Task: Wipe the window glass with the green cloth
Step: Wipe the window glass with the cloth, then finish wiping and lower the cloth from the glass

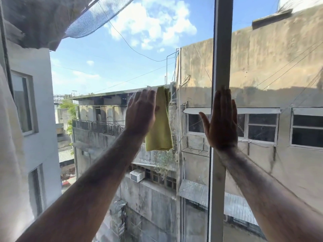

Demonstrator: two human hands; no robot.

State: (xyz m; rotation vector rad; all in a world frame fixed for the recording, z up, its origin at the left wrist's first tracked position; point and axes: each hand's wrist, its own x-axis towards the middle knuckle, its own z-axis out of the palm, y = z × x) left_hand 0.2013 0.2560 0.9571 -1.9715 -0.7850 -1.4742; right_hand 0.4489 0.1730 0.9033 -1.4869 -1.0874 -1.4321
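A yellow-green cloth point(160, 126) hangs flat against the window glass point(108, 70), folded, its lower half dangling free. My left hand point(139, 112) presses the cloth's upper left part onto the pane with flat fingers pointing up. My right hand point(222, 119) lies open and flat, palm forward, on the white vertical window frame point(221, 49), a little right of the cloth and not touching it. Both forearms reach up from the bottom of the view.
A white curtain point(10, 137) hangs at the left edge. A second pane point(279, 58) lies right of the frame. Outside the glass are concrete buildings, cables and a dark net at the upper left.
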